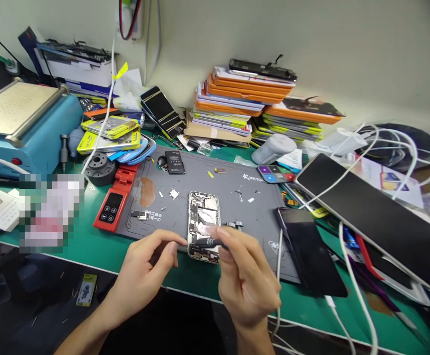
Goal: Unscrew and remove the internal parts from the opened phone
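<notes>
"What's on the left?"

"A red device [109, 213] with round buttons, left of centre in the frame, on the edge of a grey mat [255, 214]. Then, at lower left of centre, the left hand [139, 281]: nothing held that I can see, thumb and index finger apart, the index fingertip close beside the phone's left edge. Whether it touches, I can't tell."

"And in the middle?"

"A black battery [175, 162] lies above centre, with a small metal piece [174, 194] below it. Just right of them, slightly below centre, is the opened phone [209, 203], flat on the mat, its insides facing up."

"What step would you call this?"

"Close work inside the phone, I'd judge. A dark tool [210, 242] reaches across its lower part from the right; its tip is too small to make out."

"Who has the tool?"

"The right hand [252, 278], lower right of centre, pinches it between thumb and fingers. Farther right lies a dark phone [311, 246], well apart."

"What would the next move call for?"

"A light, steady grip, I'd say, with the frame braced by the free fingers and the tip kept off neighbouring parts."
</notes>
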Demonstrator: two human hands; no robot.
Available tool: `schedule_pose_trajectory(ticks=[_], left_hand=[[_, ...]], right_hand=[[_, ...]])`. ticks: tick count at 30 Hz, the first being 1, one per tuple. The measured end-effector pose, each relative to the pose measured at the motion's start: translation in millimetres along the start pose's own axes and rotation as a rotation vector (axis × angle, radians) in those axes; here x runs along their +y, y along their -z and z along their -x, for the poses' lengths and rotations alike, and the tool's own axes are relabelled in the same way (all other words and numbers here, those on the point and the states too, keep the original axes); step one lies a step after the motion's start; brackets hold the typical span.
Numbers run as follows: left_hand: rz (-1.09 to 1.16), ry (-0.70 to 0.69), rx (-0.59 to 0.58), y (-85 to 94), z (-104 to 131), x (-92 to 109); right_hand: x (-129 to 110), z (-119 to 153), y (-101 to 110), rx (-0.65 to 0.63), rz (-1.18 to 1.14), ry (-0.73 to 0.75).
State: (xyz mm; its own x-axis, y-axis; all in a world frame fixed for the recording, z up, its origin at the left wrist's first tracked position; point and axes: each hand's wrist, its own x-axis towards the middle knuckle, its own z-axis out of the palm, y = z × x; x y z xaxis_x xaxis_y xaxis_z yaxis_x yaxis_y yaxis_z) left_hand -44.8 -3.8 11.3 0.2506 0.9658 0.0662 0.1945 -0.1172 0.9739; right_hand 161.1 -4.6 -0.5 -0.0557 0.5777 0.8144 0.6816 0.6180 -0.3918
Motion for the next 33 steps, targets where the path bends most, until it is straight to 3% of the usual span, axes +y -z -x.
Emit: schedule_pose_trajectory(ticks=[4, 7, 9, 13, 17, 22, 25, 28, 30, 33], left_hand=[[-0.163, -0.114, 0.038, 9.7, -4.6, 7.5], [-0.596, -0.351, 0.244, 29.3, -13.1, 15.0], [-0.931, -0.393, 0.317, 45.4, -18.8, 16.9], [-1.195, -0.428, 0.166, 70.3, -25.7, 10.0], [-1.228, -0.451, 0.139, 77.9, -28.5, 1.6], [-1.150, -0.420, 0.126, 74.2, -26.6, 6.2], [-1.017, -0.378, 0.086, 66.3, -24.4, 9.2], [-0.824, -0.330, -0.035, 53.2, -27.7, 5.6], [-0.729, -0.325, -0.079, 43.4, -33.4, 0.8], [-0.676, -0.382, -0.039, 31.6, -42.6, -6.1]], right_hand=[[-0.1, -2.1, -1.3, -0.018, 0.014, 0.027], [-1.2, -3.9, -1.3, -0.016, -0.004, 0.022], [-1.8, -5.1, -1.1, 0.007, 0.004, 0.011], [-3.0, -8.6, -0.5, -0.006, -0.035, 0.004], [-3.7, -12.2, -3.6, 0.003, -0.041, -0.005], [-1.3, -7.0, -11.1, -0.018, -0.153, -0.048], [4.2, -3.1, -0.9, 0.193, -0.166, -0.231], [15.0, -5.0, 24.3, 0.418, -0.019, -0.463], [24.3, -8.8, 40.9, 0.354, 0.128, -0.578], [39.4, -13.5, 51.6, 0.061, 0.347, -0.642]])
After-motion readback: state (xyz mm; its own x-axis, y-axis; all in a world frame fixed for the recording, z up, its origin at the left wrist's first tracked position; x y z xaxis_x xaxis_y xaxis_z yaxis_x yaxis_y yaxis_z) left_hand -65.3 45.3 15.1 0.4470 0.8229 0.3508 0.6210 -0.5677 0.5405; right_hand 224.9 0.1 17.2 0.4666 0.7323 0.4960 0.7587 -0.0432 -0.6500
